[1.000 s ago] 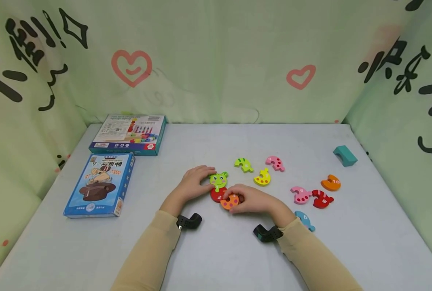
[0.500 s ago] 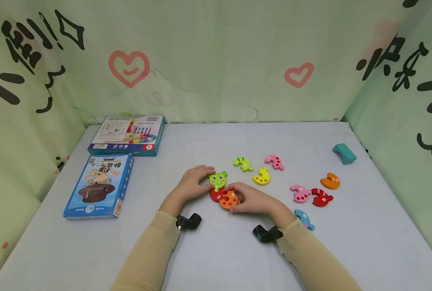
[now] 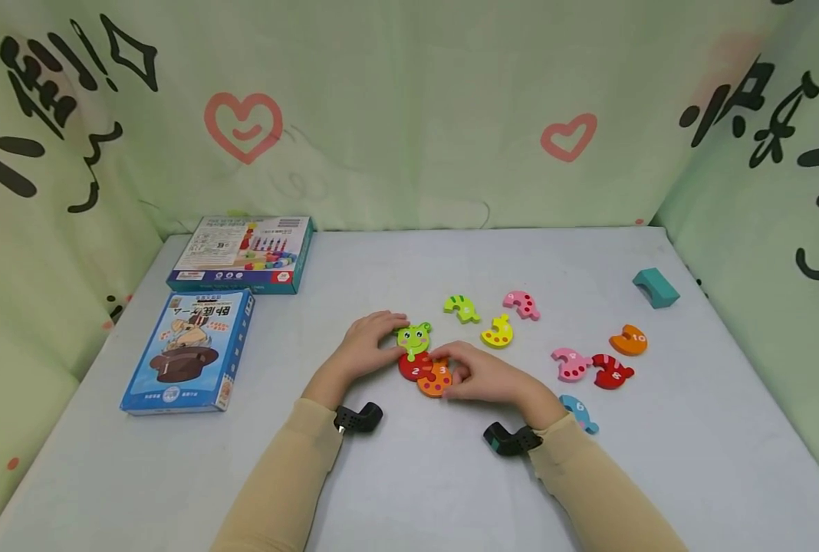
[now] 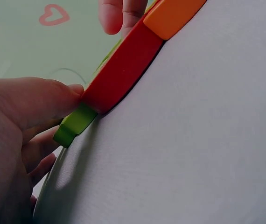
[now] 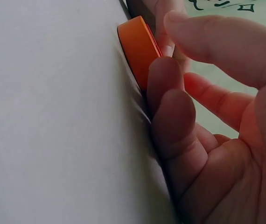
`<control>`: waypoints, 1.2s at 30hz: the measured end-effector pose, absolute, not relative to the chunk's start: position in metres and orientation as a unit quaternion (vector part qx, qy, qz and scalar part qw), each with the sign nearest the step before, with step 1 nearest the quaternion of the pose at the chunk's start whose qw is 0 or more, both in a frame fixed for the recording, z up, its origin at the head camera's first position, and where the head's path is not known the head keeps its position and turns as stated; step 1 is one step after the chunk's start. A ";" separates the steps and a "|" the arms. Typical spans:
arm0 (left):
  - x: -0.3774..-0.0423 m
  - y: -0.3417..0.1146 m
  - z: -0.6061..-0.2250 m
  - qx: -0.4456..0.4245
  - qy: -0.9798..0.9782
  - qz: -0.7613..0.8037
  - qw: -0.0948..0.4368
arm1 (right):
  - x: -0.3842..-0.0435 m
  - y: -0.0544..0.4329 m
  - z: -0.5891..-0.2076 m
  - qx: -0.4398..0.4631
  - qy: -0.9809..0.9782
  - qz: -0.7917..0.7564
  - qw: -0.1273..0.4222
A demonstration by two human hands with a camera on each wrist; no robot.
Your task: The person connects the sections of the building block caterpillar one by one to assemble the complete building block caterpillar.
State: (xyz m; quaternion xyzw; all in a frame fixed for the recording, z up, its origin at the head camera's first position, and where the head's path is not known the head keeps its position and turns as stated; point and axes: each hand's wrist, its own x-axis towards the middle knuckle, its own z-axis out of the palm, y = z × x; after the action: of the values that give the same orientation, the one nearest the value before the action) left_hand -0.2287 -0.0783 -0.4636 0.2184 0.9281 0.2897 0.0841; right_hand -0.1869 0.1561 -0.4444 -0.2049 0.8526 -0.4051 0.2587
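In the head view, my left hand (image 3: pixel 370 347) pinches the green smiling-face puzzle piece (image 3: pixel 413 338) at its left side. Below it, a red puzzle piece (image 3: pixel 412 366) marked 2 touches the face piece, and an orange dotted puzzle piece (image 3: pixel 434 381) marked 3 meets the red one's lower right. My right hand (image 3: pixel 487 376) is beside the orange piece, its fingers loosely bent and parted. In the right wrist view, fingertips lie against or very near the orange piece (image 5: pixel 137 49); contact is hard to tell. The left wrist view shows my left thumb at the green piece's edge (image 4: pixel 77 123).
Right of the hands lie loose puzzle pieces: green (image 3: pixel 461 308), yellow (image 3: pixel 497 332), pink (image 3: pixel 521 304), another pink (image 3: pixel 571 365), red (image 3: pixel 612 372), orange (image 3: pixel 628 340) and blue (image 3: pixel 578 414). A teal block (image 3: pixel 656 288) sits far right. Two boxes, blue (image 3: pixel 187 353) and teal-edged (image 3: pixel 242 254), lie left.
My right hand has turned the orange piece against the red one, then loosened its fingers and drawn slightly right. The left hand stays on the green piece.
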 end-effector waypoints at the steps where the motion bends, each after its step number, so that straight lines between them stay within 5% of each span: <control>1: -0.229 -0.078 -0.463 0.218 0.928 0.291 0.084 | -0.187 0.157 -0.444 -0.204 0.851 -0.408 0.259; 9: -0.229 -0.077 -0.464 0.217 0.930 0.286 0.084 | -0.190 0.162 -0.442 -0.198 0.845 -0.425 0.259; 36: -0.227 -0.079 -0.466 0.214 0.929 0.288 0.083 | -0.187 0.260 -0.398 -0.112 0.884 -0.437 0.126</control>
State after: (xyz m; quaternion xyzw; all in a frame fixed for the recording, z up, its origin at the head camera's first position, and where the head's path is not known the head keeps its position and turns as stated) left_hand -0.2273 -0.0791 -0.4657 0.2145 0.9294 0.2884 0.0834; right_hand -0.1873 0.2605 -0.3982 -0.1123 0.8836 -0.4369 0.1257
